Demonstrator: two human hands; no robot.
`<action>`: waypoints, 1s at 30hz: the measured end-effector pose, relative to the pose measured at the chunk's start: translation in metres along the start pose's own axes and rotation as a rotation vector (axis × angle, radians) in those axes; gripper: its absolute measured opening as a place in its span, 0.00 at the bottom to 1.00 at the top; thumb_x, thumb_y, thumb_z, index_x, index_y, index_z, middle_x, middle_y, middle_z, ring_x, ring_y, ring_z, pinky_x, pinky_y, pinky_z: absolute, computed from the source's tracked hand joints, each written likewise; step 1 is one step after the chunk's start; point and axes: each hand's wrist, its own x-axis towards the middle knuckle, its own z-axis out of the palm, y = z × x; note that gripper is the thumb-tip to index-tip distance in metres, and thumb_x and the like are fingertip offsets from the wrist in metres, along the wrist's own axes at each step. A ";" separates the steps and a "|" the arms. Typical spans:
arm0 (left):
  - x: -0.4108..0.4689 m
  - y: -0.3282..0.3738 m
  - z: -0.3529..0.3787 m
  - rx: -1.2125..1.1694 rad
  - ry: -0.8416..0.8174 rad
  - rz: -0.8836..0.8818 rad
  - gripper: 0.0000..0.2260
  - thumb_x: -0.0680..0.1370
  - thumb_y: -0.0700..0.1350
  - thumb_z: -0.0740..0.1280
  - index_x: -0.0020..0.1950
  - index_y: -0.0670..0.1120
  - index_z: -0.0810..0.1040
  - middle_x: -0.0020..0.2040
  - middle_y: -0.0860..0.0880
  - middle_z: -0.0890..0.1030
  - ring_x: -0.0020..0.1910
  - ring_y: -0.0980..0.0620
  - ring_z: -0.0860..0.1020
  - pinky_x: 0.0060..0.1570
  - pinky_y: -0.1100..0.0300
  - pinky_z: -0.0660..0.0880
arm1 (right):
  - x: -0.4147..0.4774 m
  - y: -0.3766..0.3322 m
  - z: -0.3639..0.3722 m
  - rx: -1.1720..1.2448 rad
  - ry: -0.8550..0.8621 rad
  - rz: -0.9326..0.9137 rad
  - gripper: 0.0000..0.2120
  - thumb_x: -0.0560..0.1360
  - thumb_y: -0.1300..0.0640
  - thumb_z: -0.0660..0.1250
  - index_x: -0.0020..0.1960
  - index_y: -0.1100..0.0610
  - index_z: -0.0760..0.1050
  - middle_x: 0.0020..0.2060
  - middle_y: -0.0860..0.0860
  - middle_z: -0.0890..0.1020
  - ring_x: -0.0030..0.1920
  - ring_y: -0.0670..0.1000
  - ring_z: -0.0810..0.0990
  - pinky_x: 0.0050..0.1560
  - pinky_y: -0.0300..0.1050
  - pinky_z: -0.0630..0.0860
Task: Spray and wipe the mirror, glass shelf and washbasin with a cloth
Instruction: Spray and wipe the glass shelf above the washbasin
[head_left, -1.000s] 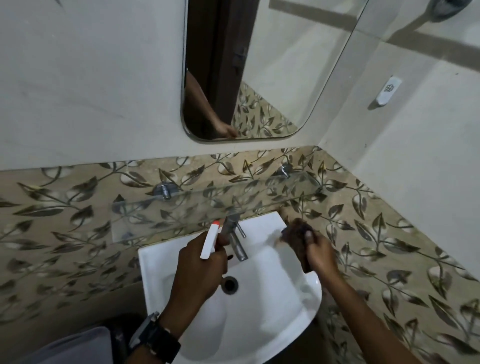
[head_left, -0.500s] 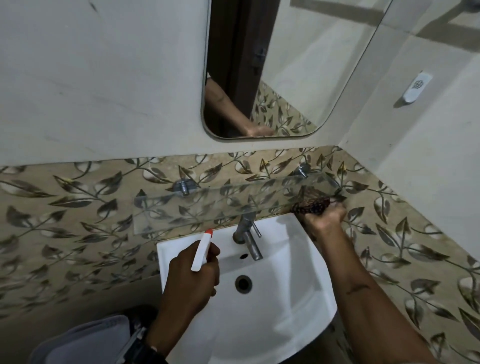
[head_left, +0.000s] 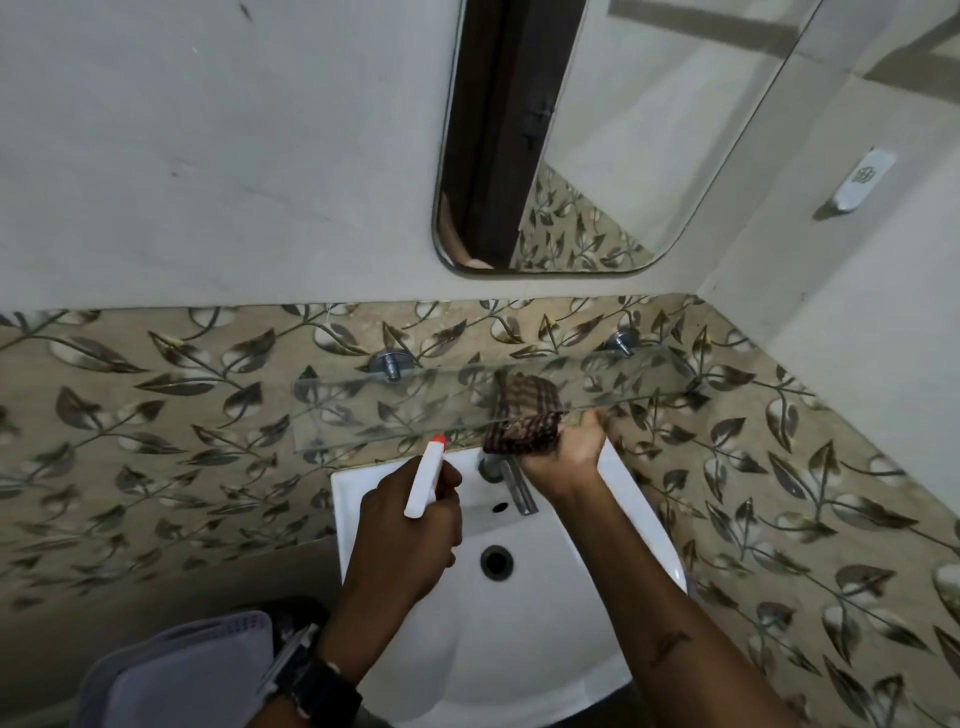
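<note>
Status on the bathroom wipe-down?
Nothing visibly finished. In hand: right hand holds a brown checked cloth over the front edge of the clear glass shelf; left hand holds the white red-tipped spray bottle. Left: rounded wall mirror and white washbasin show no sign either way.

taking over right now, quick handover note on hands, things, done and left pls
Left hand: grips the white spray bottle with a red tip over the white ceramic washbasin.
Right hand: holds the brown checked cloth folded over the front edge of the clear glass shelf, right of middle.
Done: shelf wipe is under way; nothing finished can be confirmed.
Left: finish the shelf, then check the rounded wall mirror and washbasin.
</note>
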 end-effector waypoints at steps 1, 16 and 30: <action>0.000 0.001 -0.002 0.003 0.007 0.010 0.12 0.74 0.31 0.64 0.41 0.48 0.80 0.28 0.50 0.78 0.27 0.51 0.76 0.28 0.58 0.76 | -0.004 0.011 0.004 0.006 -0.017 0.036 0.39 0.80 0.32 0.49 0.73 0.63 0.69 0.66 0.66 0.77 0.68 0.67 0.73 0.74 0.66 0.63; -0.017 -0.008 -0.052 0.032 0.194 -0.026 0.08 0.72 0.29 0.65 0.41 0.40 0.78 0.33 0.33 0.78 0.28 0.40 0.77 0.29 0.44 0.78 | -0.048 0.140 0.045 -0.181 -0.102 0.301 0.39 0.81 0.32 0.41 0.54 0.64 0.76 0.33 0.62 0.83 0.29 0.57 0.82 0.32 0.41 0.77; -0.040 -0.013 -0.092 0.068 0.339 -0.119 0.14 0.71 0.30 0.66 0.28 0.44 0.71 0.27 0.44 0.75 0.18 0.56 0.73 0.18 0.68 0.65 | -0.077 0.201 0.073 -0.520 -0.224 0.448 0.26 0.79 0.45 0.62 0.29 0.58 0.81 0.25 0.54 0.79 0.27 0.51 0.80 0.38 0.42 0.76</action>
